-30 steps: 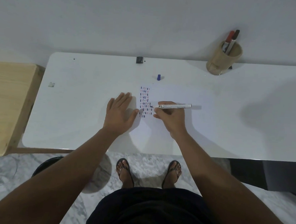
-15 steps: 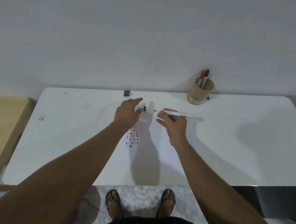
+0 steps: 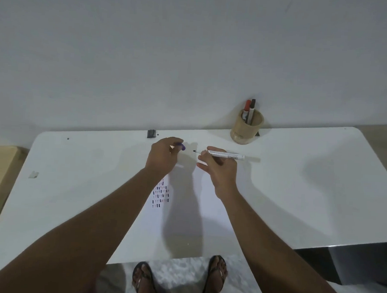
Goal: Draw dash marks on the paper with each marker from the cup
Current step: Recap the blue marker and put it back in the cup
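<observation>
The uncapped marker [image 3: 223,155] lies level in the right hand [image 3: 218,167], tip pointing left, its grip a pinch of thumb and fingers round the barrel, lifted above the bench [image 3: 298,185]. Just left of the tip, the left hand [image 3: 164,158] holds the blue cap [image 3: 181,146] in a closed fingertip grip, though which way its open end faces is hard to tell. Capping looks like the step in hand: line the cap's mouth with the tip, slide straight on and press until seated. Below the hands the paper [image 3: 198,202] carries rows of dash marks [image 3: 161,195]. The cup [image 3: 247,129] at the bench's back edge holds a red marker [image 3: 247,107] and a dark marker [image 3: 252,109].
</observation>
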